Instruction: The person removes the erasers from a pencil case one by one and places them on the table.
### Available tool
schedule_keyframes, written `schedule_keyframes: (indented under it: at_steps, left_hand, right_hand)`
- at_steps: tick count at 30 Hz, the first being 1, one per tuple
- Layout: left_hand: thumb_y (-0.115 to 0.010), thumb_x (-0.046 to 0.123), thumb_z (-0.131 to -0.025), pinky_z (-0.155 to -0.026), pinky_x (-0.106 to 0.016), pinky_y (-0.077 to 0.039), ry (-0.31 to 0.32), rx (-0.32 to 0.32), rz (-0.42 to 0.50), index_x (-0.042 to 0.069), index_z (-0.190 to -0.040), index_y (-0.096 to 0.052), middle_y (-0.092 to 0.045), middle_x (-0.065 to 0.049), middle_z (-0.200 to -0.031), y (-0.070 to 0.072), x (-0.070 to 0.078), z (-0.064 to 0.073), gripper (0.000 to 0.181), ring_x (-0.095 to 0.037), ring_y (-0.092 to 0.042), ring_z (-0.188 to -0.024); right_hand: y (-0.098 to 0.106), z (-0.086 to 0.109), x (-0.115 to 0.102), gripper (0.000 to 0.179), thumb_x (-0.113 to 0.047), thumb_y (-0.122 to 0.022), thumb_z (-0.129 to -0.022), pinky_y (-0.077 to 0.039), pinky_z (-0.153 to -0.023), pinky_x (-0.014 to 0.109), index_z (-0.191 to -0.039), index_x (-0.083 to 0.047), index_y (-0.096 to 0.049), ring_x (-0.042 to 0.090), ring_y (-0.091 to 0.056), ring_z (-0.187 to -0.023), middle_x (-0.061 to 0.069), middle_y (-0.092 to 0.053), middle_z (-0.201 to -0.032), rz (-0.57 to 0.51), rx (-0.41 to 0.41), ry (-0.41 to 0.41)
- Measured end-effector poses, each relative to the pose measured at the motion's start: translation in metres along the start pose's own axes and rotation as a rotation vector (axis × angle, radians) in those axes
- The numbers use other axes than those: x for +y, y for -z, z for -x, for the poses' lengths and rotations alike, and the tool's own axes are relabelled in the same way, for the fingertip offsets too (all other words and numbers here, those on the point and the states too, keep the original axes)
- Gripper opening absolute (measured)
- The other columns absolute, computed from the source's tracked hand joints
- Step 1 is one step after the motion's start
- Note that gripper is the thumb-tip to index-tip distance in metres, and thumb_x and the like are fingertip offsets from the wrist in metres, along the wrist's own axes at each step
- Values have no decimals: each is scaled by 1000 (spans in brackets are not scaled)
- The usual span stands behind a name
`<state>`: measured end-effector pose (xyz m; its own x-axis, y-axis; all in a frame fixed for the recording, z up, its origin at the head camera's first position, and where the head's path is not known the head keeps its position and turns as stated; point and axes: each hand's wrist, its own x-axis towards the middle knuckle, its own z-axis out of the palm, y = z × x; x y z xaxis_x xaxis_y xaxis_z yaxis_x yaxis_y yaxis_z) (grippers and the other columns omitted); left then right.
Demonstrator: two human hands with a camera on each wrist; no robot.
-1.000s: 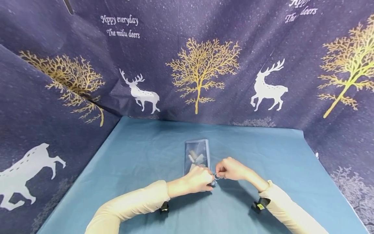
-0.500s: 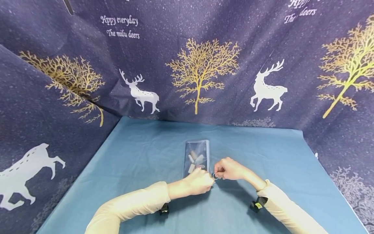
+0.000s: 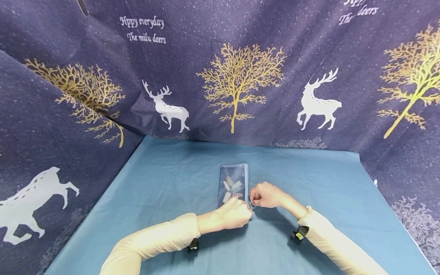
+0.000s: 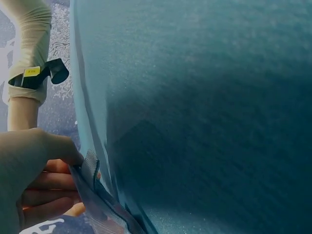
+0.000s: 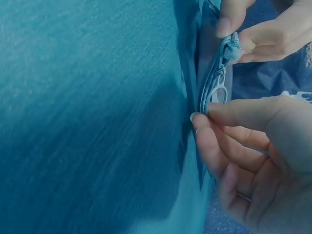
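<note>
A clear zip pouch with a pale zipper edge lies on the blue cloth, and small whitish and tan blocks show through it. My left hand covers its near end. Thumb and fingers there pinch the pouch's zipper end in the left wrist view. In the right wrist view, a ring-shaped zipper pull hangs on the zipper between both hands. My right hand pinches at the lower end of this ring, thumb against index finger, right along the zipper edge. Its other fingers are curled.
Blue cloth covers the table around the pouch. Behind stands a dark purple backdrop printed with deer and trees. Each wrist carries a small black camera, such as the right one.
My right hand has shifted slightly forward and to the left, with its forearm following. My left hand stays at the pouch's near end, and its fingers now hide the dark zipper end seen earlier.
</note>
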<state>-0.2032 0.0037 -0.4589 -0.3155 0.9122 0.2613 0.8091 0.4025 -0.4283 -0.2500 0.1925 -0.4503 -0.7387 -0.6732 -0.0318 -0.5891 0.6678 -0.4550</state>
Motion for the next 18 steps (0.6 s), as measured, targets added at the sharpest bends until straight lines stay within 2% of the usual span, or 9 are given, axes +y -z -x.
schedule_keyframes:
  at_steps: [7,11,13,18]
  left_hand:
    - [-60,27,-79,-40,-21,-33,0,29,26,26,-58,-58,-56,13,-58,-3,3,0,21,-2,-50,-51]
    - [-62,28,-77,-40,-20,-29,2,48,40,25,-59,-56,-54,12,-57,-3,5,1,19,-1,-47,-50]
    - [-63,27,-77,-41,-20,-29,1,63,37,25,-59,-55,-54,12,-57,-3,5,1,20,0,-46,-50]
    - [-62,27,-77,-42,-20,-33,3,88,19,24,-61,-59,-55,11,-58,-4,4,1,17,-2,-49,-52]
  right_hand:
    - [-3,-7,12,10,-13,-66,-78,-41,-50,20,-73,-21,-65,-1,-49,-54,-14,-58,-61,85,70,-75]
    - [-3,-9,14,7,-13,-66,-78,-42,-50,20,-75,-20,-67,0,-51,-54,-13,-59,-62,73,58,-77]
    - [-3,-10,14,8,-13,-66,-78,-41,-50,20,-75,-20,-67,0,-50,-54,-13,-59,-61,84,56,-78]
    - [0,-14,14,9,-13,-65,-79,-34,-48,23,-72,-18,-64,4,-43,-51,-10,-52,-57,103,98,-152]
